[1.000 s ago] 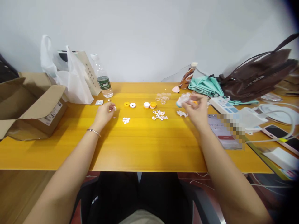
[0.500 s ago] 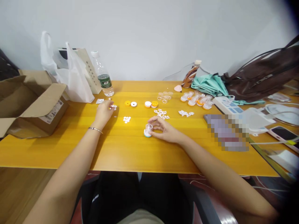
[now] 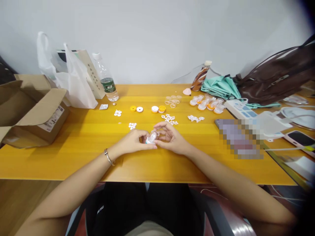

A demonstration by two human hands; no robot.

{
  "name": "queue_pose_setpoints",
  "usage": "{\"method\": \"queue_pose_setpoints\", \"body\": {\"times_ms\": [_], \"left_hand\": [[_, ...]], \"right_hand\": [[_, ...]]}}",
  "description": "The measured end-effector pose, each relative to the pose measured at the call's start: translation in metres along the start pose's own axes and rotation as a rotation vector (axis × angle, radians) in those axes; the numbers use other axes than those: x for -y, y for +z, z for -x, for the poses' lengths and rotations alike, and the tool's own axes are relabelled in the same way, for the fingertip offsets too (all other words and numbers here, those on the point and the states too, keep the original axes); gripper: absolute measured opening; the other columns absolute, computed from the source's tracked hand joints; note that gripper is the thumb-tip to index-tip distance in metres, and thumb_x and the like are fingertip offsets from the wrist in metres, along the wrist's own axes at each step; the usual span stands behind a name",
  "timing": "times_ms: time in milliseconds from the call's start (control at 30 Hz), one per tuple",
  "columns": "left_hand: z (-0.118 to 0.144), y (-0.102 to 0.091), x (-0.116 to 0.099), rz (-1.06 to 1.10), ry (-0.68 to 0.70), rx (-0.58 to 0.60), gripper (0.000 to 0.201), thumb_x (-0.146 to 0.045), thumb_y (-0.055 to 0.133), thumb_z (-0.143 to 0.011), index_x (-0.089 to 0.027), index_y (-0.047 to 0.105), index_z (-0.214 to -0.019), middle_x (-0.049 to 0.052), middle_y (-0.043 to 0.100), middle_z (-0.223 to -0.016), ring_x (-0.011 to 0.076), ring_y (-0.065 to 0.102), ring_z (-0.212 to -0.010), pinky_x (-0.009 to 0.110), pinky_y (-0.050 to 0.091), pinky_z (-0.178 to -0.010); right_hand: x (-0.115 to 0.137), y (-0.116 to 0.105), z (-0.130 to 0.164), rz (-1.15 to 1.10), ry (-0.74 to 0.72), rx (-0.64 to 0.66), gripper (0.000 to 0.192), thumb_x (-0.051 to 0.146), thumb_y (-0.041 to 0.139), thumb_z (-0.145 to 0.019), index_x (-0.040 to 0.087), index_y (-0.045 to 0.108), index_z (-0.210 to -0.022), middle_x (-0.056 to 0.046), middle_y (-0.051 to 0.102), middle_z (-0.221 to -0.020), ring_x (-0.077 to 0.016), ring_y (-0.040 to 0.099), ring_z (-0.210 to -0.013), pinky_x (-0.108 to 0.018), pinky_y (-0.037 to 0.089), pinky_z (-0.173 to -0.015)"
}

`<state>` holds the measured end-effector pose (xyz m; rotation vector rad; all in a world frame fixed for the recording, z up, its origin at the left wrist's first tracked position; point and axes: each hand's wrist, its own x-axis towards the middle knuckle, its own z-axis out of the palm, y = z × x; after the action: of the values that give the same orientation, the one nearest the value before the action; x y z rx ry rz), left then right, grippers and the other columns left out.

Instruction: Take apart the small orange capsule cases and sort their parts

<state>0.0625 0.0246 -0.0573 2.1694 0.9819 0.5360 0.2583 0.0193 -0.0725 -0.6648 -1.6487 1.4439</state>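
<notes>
A small clear plastic cup with a white and teal base (image 3: pixel 152 137) tilts between my two hands over the front middle of the table. My left hand (image 3: pixel 139 141) is closed around its base. My right hand (image 3: pixel 171 139) grips the clear upper part from the other side. Small white pieces are visible inside the cup. Just beyond my left hand lie several small white discs (image 3: pixel 132 126), with more white discs (image 3: pixel 117 113) farther left. Several white openwork pieces (image 3: pixel 169 118) lie past my right hand, and another cluster of white pieces (image 3: pixel 196 118) is to their right.
Yellow and white round bases (image 3: pixel 158 109), clear rings (image 3: pixel 173 101) and assembled clear cups (image 3: pixel 208 104) stand farther back. At left are a cardboard box (image 3: pixel 34 114), a white plastic bag (image 3: pixel 78 88) and a water bottle (image 3: pixel 108 85). A phone (image 3: pixel 238 137) and power strip (image 3: pixel 241 111) lie right.
My left hand has come from the white discs at the left back to the cup and taken hold of its base. The cup has gone from upright to tilted.
</notes>
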Motion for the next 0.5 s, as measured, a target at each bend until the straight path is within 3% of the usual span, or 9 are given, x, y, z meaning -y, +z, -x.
{"method": "queue_pose_setpoints", "body": {"times_ms": [133, 200, 300, 400, 500], "left_hand": [[0.002, 0.005, -0.001, -0.179, 0.025, -0.128, 0.035, -0.048, 0.058, -0.074, -0.015, 0.056, -0.064, -0.003, 0.051, -0.054, 0.0084, 0.043, -0.051, 0.02, 0.032, -0.05], [0.002, 0.009, -0.004, -0.276, 0.067, -0.177, 0.034, -0.048, 0.058, -0.074, -0.016, 0.056, -0.063, -0.001, 0.053, -0.055, 0.0093, 0.044, -0.051, 0.022, 0.033, -0.051], [0.003, 0.014, -0.008, -0.331, 0.127, -0.183, 0.029, -0.042, 0.058, -0.076, -0.015, 0.057, -0.064, 0.001, 0.056, -0.059, 0.0105, 0.047, -0.055, 0.022, 0.035, -0.055], [0.004, 0.015, -0.01, -0.217, 0.116, -0.132, 0.025, -0.035, 0.058, -0.076, -0.015, 0.055, -0.062, -0.002, 0.052, -0.056, 0.0078, 0.043, -0.051, 0.019, 0.032, -0.051], [0.005, 0.014, -0.011, -0.093, 0.055, -0.056, 0.027, -0.038, 0.057, -0.076, -0.014, 0.055, -0.062, -0.005, 0.045, -0.052, 0.0055, 0.037, -0.047, 0.018, 0.028, -0.046]], "right_hand": [[0.0, -0.001, 0.0, 0.194, -0.023, -0.078, 0.045, 0.032, 0.071, -0.066, 0.025, 0.043, -0.1, -0.003, 0.048, -0.1, -0.0151, 0.053, -0.091, -0.031, 0.048, -0.079], [-0.002, -0.002, 0.0, 0.3, 0.028, -0.092, 0.041, 0.036, 0.07, -0.068, 0.024, 0.042, -0.096, 0.0, 0.051, -0.083, -0.0131, 0.052, -0.076, -0.027, 0.046, -0.067], [-0.002, 0.0, 0.002, 0.342, 0.121, -0.013, 0.03, 0.041, 0.061, -0.076, 0.022, 0.04, -0.086, 0.004, 0.05, -0.066, -0.0097, 0.047, -0.059, -0.022, 0.039, -0.055], [0.005, 0.0, 0.006, 0.392, 0.085, 0.071, 0.023, 0.041, 0.052, -0.083, 0.021, 0.041, -0.088, 0.002, 0.051, -0.071, -0.0095, 0.047, -0.06, -0.021, 0.037, -0.054], [0.012, -0.003, 0.008, 0.494, -0.069, 0.18, 0.023, 0.038, 0.044, -0.088, 0.02, 0.044, -0.101, -0.003, 0.053, -0.086, -0.0122, 0.049, -0.074, -0.025, 0.041, -0.065]]}}
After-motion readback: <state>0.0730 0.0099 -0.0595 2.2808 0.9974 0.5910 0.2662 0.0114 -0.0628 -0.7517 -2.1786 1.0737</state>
